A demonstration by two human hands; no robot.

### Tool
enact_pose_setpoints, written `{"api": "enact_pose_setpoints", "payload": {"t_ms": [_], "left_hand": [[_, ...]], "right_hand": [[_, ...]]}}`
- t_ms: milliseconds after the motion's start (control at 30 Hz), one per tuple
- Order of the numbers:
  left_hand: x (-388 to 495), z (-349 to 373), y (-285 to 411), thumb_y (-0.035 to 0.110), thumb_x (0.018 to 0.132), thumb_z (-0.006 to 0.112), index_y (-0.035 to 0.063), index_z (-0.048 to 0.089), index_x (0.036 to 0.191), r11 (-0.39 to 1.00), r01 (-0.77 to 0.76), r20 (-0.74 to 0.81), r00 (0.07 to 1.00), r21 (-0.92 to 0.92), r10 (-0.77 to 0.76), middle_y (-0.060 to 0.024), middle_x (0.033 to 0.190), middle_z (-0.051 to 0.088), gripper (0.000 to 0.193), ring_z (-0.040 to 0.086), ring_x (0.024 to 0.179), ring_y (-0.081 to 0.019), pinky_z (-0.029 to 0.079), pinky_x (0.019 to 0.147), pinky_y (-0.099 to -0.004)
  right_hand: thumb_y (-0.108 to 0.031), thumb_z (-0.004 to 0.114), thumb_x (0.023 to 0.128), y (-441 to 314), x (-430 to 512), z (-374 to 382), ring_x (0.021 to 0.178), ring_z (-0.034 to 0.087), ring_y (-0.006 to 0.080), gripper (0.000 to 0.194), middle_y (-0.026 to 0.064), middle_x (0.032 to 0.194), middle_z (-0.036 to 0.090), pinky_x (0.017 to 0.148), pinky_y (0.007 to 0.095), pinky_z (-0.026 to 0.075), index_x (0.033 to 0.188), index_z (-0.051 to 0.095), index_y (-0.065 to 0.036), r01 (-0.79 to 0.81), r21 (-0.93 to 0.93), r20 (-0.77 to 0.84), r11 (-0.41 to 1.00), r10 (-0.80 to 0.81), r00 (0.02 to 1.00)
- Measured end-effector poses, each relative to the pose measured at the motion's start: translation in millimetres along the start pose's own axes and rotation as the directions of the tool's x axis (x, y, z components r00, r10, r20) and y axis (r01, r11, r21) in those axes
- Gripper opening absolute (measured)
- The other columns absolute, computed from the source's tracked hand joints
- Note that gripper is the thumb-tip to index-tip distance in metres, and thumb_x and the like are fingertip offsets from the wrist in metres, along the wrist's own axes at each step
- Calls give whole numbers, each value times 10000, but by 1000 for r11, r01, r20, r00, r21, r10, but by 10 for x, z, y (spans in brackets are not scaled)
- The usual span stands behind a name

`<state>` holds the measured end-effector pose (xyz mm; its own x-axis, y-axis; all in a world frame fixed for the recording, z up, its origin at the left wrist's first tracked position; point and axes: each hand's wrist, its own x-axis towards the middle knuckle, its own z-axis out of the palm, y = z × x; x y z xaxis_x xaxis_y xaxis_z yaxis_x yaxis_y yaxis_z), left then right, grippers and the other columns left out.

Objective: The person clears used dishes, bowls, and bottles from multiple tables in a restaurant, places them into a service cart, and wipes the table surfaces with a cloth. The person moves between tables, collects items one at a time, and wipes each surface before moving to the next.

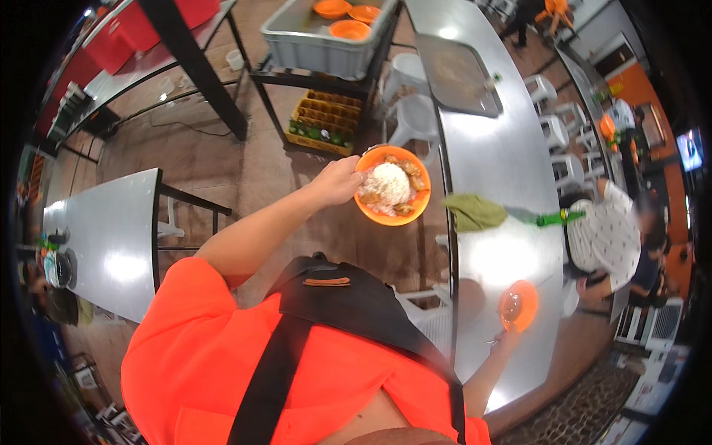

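Note:
My left hand (340,179) grips the rim of an orange bowl (421,200) that holds a mound of white rice (387,183) with pieces of food around it. The bowl is in the air above the floor, left of the long metal table. At the lower right, my right hand (506,338) holds a second orange bowl (528,306), tilted over that table; a thin metal utensil (490,342) shows beside the hand. A green cloth (477,212) lies on the table between the two bowls, its corner over the edge.
The metal table (478,150) bears a grey tray (459,75) and a green bottle (556,217). A grey tub (317,58) with orange bowls stands above a yellow bottle crate (320,143). White plastic stools (414,117) stand beside the table. A seated person (603,239) is across it; another table (111,228) stands left.

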<state>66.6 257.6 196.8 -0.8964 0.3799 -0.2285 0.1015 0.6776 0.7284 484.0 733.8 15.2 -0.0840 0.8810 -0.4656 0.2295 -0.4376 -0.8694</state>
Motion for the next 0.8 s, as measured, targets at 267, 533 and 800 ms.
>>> {"api": "enact_pose_setpoints", "payload": {"t_ms": [267,533,800], "left_hand": [[-746,-2,248,254,1026,581,8,667,1231,998,9,-336,942,-61,-29,-202,1120,739,332,704,1094,-332,536,949,-416],[-1213,660,1695,231,993,580,7,666,1210,926,292,-452,811,-240,-372,-214,1147,732,324,697,1104,-324,534,963,-432],[-443,286,591,163,1058,553,-16,663,1274,865,-64,-612,733,-497,-297,-70,1176,728,301,653,1078,-141,536,955,-335]], "right_hand": [[-218,628,930,-1753,1055,2076,472,380,69,112,-24,665,466,396,241,294,982,603,-121,152,-106,658,983,-45,752],[-216,587,960,-3467,1336,3571,486,415,65,121,-27,690,478,382,231,311,1019,590,-111,243,33,863,969,-151,482],[-250,593,1052,-3676,404,6106,1078,587,182,398,97,1246,591,888,324,508,1373,538,-22,253,347,937,903,-344,-57]]}}
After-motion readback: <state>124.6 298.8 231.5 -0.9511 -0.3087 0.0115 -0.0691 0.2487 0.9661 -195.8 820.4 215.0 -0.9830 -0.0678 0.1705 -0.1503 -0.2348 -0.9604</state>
